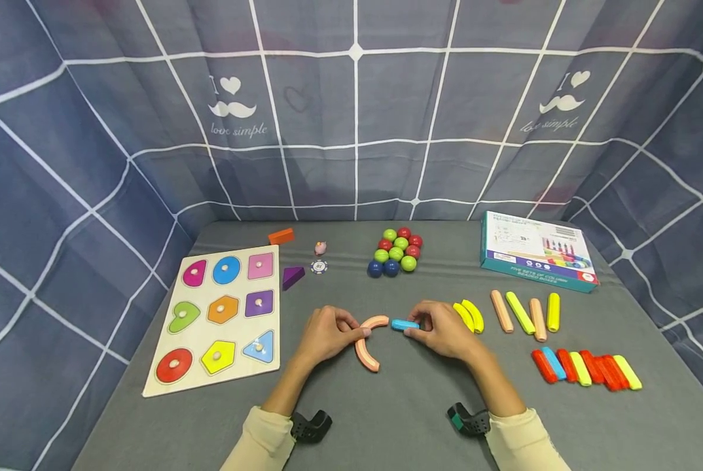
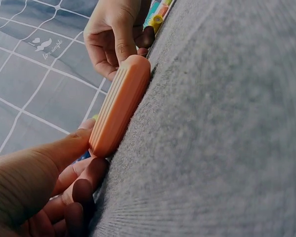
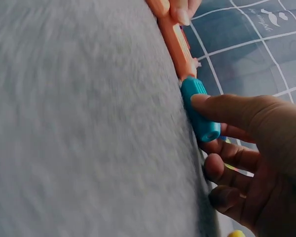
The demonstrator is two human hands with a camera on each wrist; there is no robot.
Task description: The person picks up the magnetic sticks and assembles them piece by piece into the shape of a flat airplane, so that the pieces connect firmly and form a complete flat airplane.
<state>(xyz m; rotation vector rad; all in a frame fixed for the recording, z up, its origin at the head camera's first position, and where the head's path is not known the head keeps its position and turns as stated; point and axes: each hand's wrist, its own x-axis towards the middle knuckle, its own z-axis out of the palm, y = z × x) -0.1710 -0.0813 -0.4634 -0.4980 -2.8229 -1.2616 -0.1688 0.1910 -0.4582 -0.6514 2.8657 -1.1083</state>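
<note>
Near the middle of the table, my left hand [image 1: 330,333] pinches an orange curved ribbed stick [image 1: 376,321] between thumb and fingertips at its left end. A second orange curved stick [image 1: 366,358] lies just below, and the two form a C shape. My right hand [image 1: 442,329] pinches a short blue ribbed stick [image 1: 403,324], pointing its end at the upper orange curve. In the right wrist view the blue stick [image 3: 201,109] lies end to end with the orange one [image 3: 177,47]. The left wrist view shows an orange stick [image 2: 121,106] from the side, close over the cloth.
On the left lies a wooden shape puzzle board [image 1: 151,383]. Behind the hands are coloured balls [image 1: 396,252], a chip [image 1: 319,267], a pig figure [image 1: 320,248] and two blocks. Yellow curved sticks [image 1: 472,316], straight sticks [image 1: 537,319], a stick row [image 1: 587,368] and a box [image 1: 537,252] are rightward.
</note>
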